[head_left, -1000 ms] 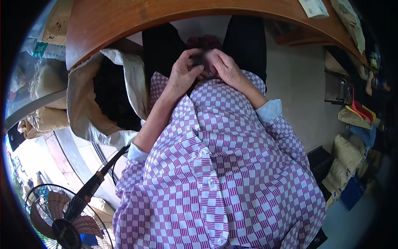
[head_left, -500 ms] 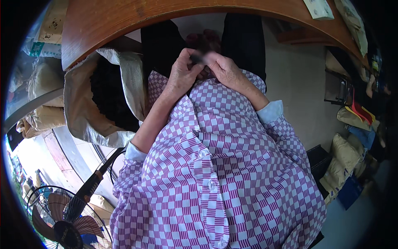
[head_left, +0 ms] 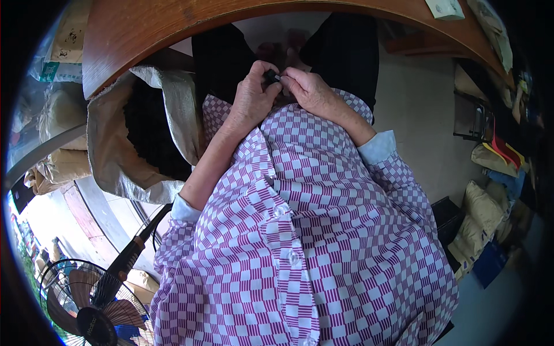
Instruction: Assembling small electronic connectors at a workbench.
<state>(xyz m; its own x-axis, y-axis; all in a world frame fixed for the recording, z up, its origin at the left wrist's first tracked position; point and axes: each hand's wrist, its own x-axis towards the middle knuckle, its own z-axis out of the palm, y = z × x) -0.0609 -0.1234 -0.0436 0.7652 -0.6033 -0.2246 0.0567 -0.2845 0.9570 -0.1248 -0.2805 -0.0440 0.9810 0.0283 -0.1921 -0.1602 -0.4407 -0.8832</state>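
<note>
Over my lap, both hands meet near the table edge. My left hand is closed in a pinch around a small black piece, whose exact kind is too small to tell. My right hand is closed too, with thumb and forefinger pressed together right beside that piece. A tiny pale grey tip shows between the two hands. Whether it belongs to the black piece or is a separate part in my right fingers, I cannot tell. To the left of my left forearm stands a white woven sack holding a heap of black material.
The wooden table curves across the top, with a small white packet on its right. At lower left is a fan with a wire guard. Stuffed bags and a blue item lie at right.
The hands have shifted slightly upward, and the blur at the fingertips is gone. More of the black piece and the grey tip shows. My right leg has moved a little.
</note>
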